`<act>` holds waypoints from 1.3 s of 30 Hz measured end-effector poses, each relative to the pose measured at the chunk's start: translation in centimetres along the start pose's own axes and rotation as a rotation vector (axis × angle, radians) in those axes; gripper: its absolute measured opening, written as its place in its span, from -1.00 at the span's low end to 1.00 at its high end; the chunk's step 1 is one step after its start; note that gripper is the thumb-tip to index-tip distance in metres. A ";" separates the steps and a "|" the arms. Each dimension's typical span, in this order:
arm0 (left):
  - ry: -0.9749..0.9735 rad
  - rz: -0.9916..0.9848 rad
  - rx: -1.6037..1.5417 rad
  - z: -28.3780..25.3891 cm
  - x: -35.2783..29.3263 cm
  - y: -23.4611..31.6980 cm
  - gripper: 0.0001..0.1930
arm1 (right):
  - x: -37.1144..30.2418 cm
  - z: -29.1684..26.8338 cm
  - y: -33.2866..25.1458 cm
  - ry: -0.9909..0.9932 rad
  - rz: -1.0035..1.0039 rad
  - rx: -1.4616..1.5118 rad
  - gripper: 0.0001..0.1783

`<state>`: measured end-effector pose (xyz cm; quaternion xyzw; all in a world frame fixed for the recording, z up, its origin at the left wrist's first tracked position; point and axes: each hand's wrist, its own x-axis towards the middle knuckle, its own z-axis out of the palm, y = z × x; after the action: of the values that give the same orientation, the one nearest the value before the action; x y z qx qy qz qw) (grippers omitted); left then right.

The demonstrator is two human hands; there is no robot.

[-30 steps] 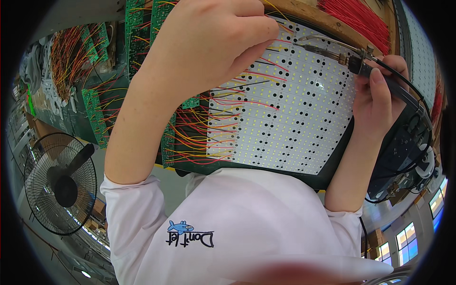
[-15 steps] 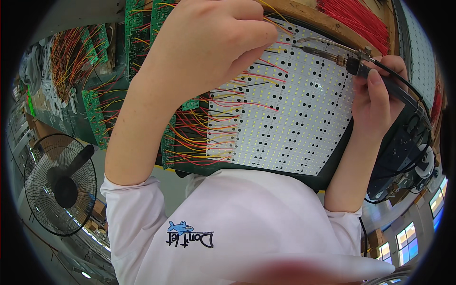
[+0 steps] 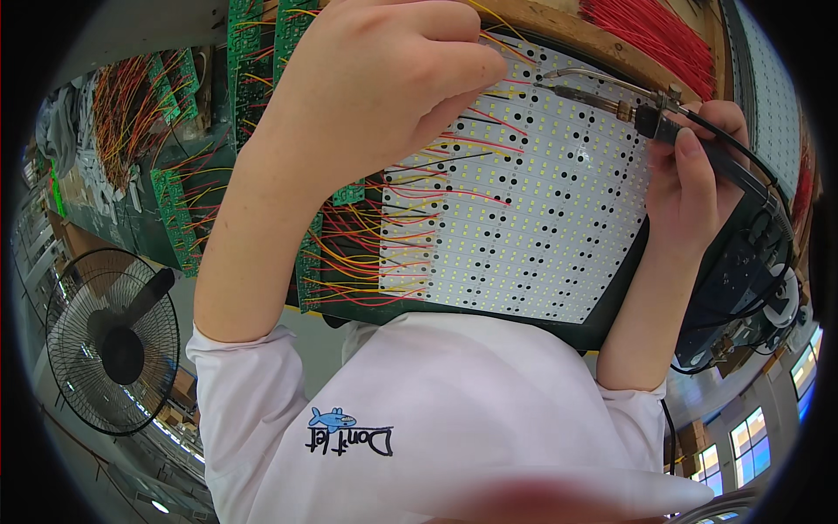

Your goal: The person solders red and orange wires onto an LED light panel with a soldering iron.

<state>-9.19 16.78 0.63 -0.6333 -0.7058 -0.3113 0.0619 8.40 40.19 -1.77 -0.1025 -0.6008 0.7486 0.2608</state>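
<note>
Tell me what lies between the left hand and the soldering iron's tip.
In the head view, a short red wire shows between left hand and soldering iron, over the white LED panel.

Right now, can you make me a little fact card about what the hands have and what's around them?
Left hand: fingers bent above thin wires; its exact grip is hidden
Right hand: holding a soldering iron, curved metal tube alongside
Iron tip: by the upper part of the white panel; contact unclear
Panel pattern: small yellowish squares, black spots
Green circuit boards: left of the panel, with red, yellow and black wires
Red wire bundle: past the panel, upper right
Fan: lower left, round wire cage
</note>
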 end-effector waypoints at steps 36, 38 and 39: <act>-0.207 -0.590 0.245 -5.7 -2.3 4.3 -0.75 | 0.1 -1.7 0.4 0.126 0.071 0.087 -0.73; -0.198 -0.560 0.270 -5.3 -2.2 4.2 -0.76 | 0.1 -1.8 0.4 0.147 0.092 0.075 -0.73; -0.185 -0.539 0.286 -5.2 -2.2 4.1 -0.76 | 0.1 -1.8 0.4 0.153 0.085 0.084 -0.73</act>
<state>-6.50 12.21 5.20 -0.4338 -0.8876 -0.1549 0.0011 9.06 41.67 -2.58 -0.1737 -0.5424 0.7734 0.2782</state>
